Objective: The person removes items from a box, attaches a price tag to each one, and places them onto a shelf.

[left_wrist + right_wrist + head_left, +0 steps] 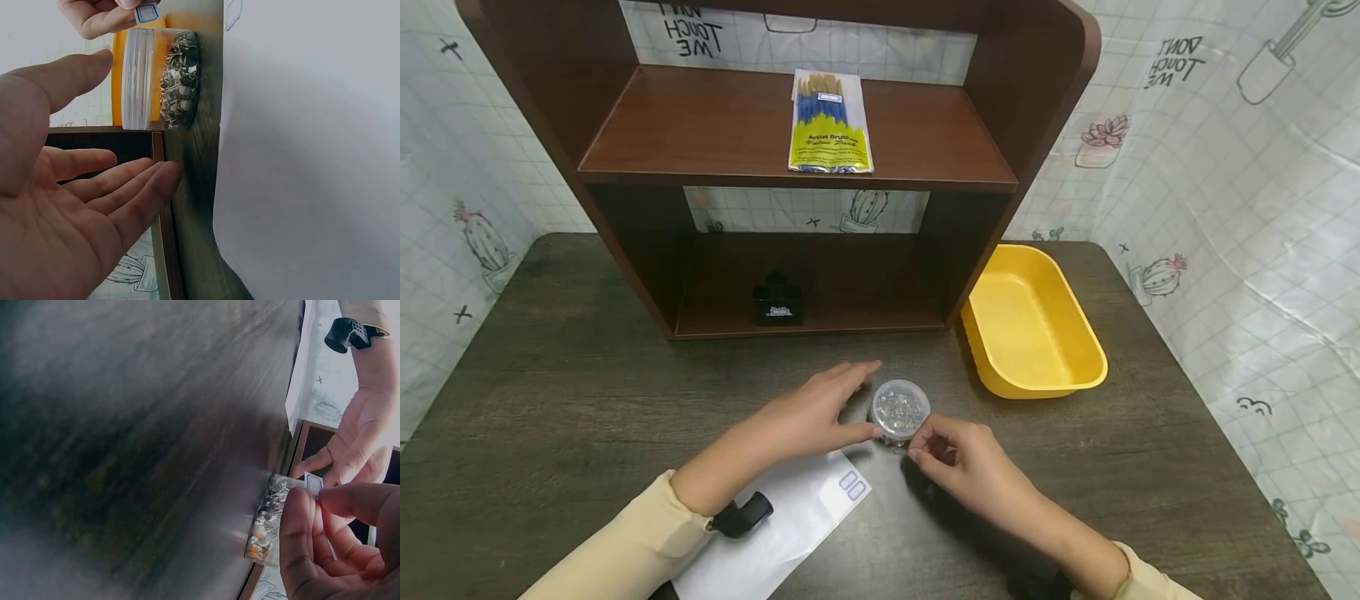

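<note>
A round clear jar (900, 410) with a translucent lid stands on the table, holding shiny metal thumbtacks (179, 81). Between its thumb and fingertips my right hand (966, 462) pinches a small white label sticker (147, 13) with a blue border, close beside the jar's near right side. My left hand (808, 421) reaches in from the other side, fingers extended and spread, thumb tip right at the jar's edge. Under the left wrist lies a white sheet (782, 517) with blue-outlined labels at its corner.
A dark brown shelf unit (805, 333) stands behind, bearing a pack of artist brushes (830, 125) on its upper level and a black binder clip (777, 302) below. To the right sits a yellow bin (1037, 325). Patterned sheeting (1247, 250) hangs around the table.
</note>
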Motion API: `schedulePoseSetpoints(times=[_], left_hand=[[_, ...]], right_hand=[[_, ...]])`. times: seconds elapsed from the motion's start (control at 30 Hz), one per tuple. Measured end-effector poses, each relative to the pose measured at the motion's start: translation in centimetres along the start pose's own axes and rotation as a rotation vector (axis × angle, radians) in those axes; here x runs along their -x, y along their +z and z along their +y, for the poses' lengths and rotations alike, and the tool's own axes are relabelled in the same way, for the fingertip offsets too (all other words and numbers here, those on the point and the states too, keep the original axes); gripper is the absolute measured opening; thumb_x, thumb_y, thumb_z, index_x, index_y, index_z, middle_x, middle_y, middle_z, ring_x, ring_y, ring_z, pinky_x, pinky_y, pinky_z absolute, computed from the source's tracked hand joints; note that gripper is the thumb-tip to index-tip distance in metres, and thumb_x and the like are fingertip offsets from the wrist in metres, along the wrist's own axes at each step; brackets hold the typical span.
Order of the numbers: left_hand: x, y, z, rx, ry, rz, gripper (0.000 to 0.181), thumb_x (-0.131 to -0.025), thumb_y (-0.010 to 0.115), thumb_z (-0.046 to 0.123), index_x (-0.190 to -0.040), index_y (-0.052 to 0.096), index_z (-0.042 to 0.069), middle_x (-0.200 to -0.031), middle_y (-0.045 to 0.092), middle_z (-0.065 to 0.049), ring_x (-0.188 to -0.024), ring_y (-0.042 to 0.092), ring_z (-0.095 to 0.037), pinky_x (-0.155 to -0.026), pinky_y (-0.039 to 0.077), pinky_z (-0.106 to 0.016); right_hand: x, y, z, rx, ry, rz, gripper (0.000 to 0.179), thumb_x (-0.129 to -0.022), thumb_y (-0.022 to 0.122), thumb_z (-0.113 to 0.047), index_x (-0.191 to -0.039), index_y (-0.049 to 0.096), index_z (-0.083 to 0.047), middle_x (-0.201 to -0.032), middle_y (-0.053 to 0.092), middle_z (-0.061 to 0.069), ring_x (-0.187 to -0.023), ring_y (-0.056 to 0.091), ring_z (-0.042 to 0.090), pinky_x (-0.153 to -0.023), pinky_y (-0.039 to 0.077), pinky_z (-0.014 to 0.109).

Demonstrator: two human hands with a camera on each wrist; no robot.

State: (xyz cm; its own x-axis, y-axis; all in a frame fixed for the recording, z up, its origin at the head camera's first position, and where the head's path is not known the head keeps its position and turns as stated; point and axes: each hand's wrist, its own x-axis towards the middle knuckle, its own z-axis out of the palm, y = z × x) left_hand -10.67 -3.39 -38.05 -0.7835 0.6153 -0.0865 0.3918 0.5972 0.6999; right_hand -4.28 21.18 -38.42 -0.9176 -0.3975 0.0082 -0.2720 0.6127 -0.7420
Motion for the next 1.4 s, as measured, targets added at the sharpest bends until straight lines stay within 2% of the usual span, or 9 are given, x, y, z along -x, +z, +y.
schedulePoseSetpoints(times=[0.1, 0.3, 0.53, 0.77, 1.03, 1.4], left_hand=[[-0.3, 0.0, 0.2, 0.001, 0.018, -0.012, 0.082, -0.094, 0.078, 0.037, -0.160, 0.040, 0.008, -0.155, 0.054, -0.018, -0.145, 0.052, -0.038, -0.118, 0.044, -0.058], [-1.0, 0.4, 0.2, 0.014, 0.070, -0.037, 0.084, -0.094, 0.078, 0.038, -0.160, 0.039, 0.006, -0.159, 0.050, -0.019, -0.148, 0.049, -0.036, -0.121, 0.042, -0.055], [-1.4, 0.8, 0.2, 0.019, 0.117, -0.041, 0.076, -0.096, 0.077, 0.034, -0.156, 0.044, 0.002, -0.158, 0.052, -0.022, -0.147, 0.050, -0.039, -0.121, 0.040, -0.056], [-1.5, 0.9, 0.3, 0.014, 0.107, -0.043, 0.072, -0.096, 0.077, 0.031, -0.155, 0.047, 0.002, -0.155, 0.054, -0.022, -0.145, 0.052, -0.038, -0.120, 0.042, -0.055], [-1.4, 0.9, 0.3, 0.006, 0.117, -0.038, 0.071, -0.096, 0.077, 0.030, -0.154, 0.048, 0.002, -0.153, 0.057, -0.020, -0.143, 0.055, -0.036, -0.118, 0.044, -0.054], [-1.7, 1.5, 0.7, -0.019, 0.069, -0.040, 0.084, -0.087, 0.087, 0.027, -0.156, 0.046, 0.002, -0.154, 0.055, -0.023, -0.142, 0.055, -0.039, -0.117, 0.047, -0.052]], right_hand=[[-0.2, 0.0, 0.1, 0.007, 0.031, 0.000, 0.014, -0.092, 0.074, -0.002, -0.087, 0.070, -0.015, -0.079, 0.070, -0.007, -0.073, 0.060, -0.003, -0.067, 0.056, 0.022], [-0.3, -0.1, 0.4, 0.028, 0.041, -0.002, 0.014, -0.092, 0.074, -0.003, -0.086, 0.071, -0.015, -0.078, 0.070, -0.008, -0.072, 0.060, -0.003, -0.066, 0.055, 0.021], [-0.4, -0.3, 0.4, 0.016, 0.052, -0.005, 0.012, -0.092, 0.075, -0.004, -0.087, 0.073, -0.014, -0.080, 0.072, -0.006, -0.073, 0.061, -0.003, -0.068, 0.054, 0.021], [-0.5, -0.3, 0.2, -0.023, 0.069, -0.013, 0.008, -0.093, 0.075, -0.006, -0.088, 0.073, -0.012, -0.079, 0.073, -0.004, -0.071, 0.061, -0.002, -0.066, 0.054, 0.021], [-0.5, 0.1, 0.3, -0.003, 0.085, -0.006, 0.010, -0.093, 0.075, -0.004, -0.087, 0.073, -0.013, -0.075, 0.071, -0.006, -0.066, 0.060, -0.002, -0.063, 0.053, 0.021], [-0.5, 0.6, 0.4, 0.009, 0.076, 0.041, 0.015, -0.091, 0.076, -0.002, -0.082, 0.071, -0.013, -0.069, 0.068, -0.007, -0.060, 0.057, -0.002, -0.056, 0.051, 0.020]])
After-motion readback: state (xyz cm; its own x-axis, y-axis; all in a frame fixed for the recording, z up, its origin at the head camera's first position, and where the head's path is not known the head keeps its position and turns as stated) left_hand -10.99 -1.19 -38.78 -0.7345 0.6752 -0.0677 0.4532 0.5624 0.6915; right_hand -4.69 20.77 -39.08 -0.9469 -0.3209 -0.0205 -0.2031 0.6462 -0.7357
